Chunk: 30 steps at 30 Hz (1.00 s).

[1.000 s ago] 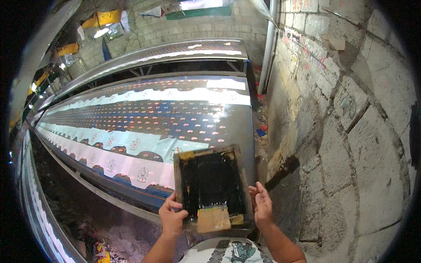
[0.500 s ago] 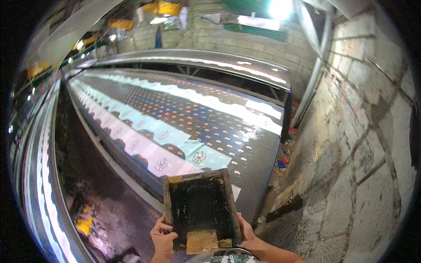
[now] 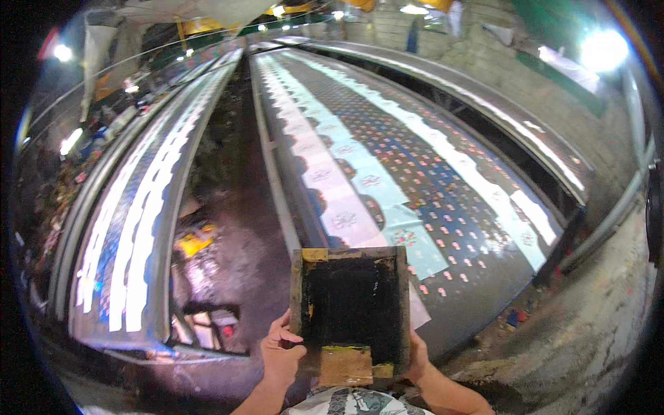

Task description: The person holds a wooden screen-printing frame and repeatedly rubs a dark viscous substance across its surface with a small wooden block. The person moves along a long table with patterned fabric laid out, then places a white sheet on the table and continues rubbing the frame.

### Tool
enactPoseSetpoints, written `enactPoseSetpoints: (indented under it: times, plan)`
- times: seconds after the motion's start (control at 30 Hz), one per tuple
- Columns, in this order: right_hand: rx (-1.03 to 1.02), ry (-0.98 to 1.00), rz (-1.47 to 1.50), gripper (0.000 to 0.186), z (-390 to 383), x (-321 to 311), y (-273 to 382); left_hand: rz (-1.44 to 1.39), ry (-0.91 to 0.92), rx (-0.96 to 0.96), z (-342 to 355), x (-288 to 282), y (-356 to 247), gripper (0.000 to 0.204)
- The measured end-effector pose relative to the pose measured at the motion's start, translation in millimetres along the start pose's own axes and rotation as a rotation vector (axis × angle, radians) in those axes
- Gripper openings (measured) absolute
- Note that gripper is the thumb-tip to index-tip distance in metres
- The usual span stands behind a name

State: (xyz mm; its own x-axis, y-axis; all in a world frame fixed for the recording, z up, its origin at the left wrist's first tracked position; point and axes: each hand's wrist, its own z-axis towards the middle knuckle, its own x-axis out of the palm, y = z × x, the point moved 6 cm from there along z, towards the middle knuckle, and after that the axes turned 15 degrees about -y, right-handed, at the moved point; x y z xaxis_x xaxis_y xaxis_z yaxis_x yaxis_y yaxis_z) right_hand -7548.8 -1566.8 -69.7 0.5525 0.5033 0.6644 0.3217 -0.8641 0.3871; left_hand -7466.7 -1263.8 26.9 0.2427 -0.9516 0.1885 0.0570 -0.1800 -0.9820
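Note:
Close in front of me I hold up a screen printing frame [image 3: 354, 297], a rectangular wooden frame with a dark, stained inner face. A strip of brown tape or card [image 3: 346, 365] covers part of its near edge. My left hand [image 3: 281, 353] grips the frame's left side, fingers wrapped behind it and thumb folded in. My right hand [image 3: 417, 356] clasps the right side, its fingers mostly hidden behind the wood. Beyond the frame, pale pink fabric pieces [image 3: 319, 173] and light blue ones [image 3: 404, 232] lie on a long dark table [image 3: 477, 294], many bearing printed motifs.
Another long table [image 3: 155, 304] with white strips runs along the left, past a dark aisle [image 3: 242, 228]. A further table [image 3: 515, 131] stands by the block wall at right. Yellow material [image 3: 196, 242] lies on the aisle floor. A pipe [image 3: 609, 214] slants at far right.
My view has swung left, bringing the left table and aisle into fuller sight. Both hands keep hold of the frame, which now appears more upright.

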Motion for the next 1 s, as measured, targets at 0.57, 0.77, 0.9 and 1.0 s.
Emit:
enactPoseSetpoints:
  times: [0.57,0.77,0.9,1.0]
  plan:
    - [0.039,-0.119,-0.356,0.070,-1,-16,12,-0.021,-0.238,-0.006,-75,-45,31,0.025]
    - [-0.052,-0.128,-0.426,0.068,3,-48,57,0.011,-0.210,-0.011,-81,-4,30,0.024]
    - [-0.033,-0.042,-0.395,0.068,6,-54,83,0.012,-0.193,0.054,-78,38,16,0.024]
    - [0.017,-0.043,-0.368,0.068,6,-56,116,0.091,-0.193,0.119,-83,82,16,0.023]
